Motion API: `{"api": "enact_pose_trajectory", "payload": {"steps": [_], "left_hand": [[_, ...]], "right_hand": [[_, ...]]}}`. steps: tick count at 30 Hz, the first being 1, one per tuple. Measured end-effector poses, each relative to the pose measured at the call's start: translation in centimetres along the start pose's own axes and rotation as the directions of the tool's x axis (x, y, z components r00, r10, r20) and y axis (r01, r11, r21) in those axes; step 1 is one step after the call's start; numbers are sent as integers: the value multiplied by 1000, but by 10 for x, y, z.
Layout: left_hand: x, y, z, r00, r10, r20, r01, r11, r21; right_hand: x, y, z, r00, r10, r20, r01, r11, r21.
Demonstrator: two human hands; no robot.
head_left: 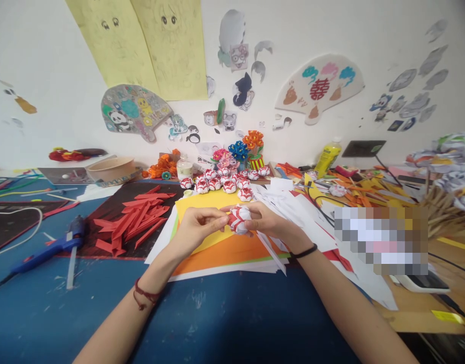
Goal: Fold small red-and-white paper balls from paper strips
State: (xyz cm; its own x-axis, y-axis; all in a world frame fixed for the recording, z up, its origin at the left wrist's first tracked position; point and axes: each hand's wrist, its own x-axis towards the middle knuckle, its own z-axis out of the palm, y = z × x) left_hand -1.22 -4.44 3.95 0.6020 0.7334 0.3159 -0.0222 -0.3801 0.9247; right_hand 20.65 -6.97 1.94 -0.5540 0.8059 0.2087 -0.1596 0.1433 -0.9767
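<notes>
A red and white folded paper flower (239,220) is held up between my two hands, above a stack of coloured paper (213,255). My right hand (268,220) grips it from the right side, thumb across the front. From the left, my left hand (202,227) pinches its edge between thumb and finger, at a red part. Just beyond my hands, several similar red and white paper flowers (229,186) sit in a cluster. To the left lies a pile of folded red paper strips (135,217) on a dark mat (99,212).
A blue glue gun (71,237) lies at the left with its cord. Behind the flower cluster stand small paper bouquets (239,150) and a bottle (328,157). White paper strips (293,212), a cable and orange scraps (365,182) cover the right side.
</notes>
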Motion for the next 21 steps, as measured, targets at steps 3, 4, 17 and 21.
{"api": "enact_pose_trajectory", "payload": {"steps": [3, 4, 17, 21], "left_hand": [[-1, 2, 2, 998, 49, -34, -47, 997, 59], [-2, 2, 3, 996, 70, -50, -65, 994, 83], [-7, -3, 5, 878, 474, -61, -348, 722, 598], [-6, -2, 3, 885, 464, -46, -358, 740, 570]], "right_hand": [[1, 1, 1, 1000, -5, -14, 5, 1000, -2], [1, 1, 1, 1000, -11, -17, 11, 1000, -1], [2, -3, 8, 996, 2, -89, -2, 1000, 3], [2, -5, 7, 995, -40, -94, 40, 999, 7]]}}
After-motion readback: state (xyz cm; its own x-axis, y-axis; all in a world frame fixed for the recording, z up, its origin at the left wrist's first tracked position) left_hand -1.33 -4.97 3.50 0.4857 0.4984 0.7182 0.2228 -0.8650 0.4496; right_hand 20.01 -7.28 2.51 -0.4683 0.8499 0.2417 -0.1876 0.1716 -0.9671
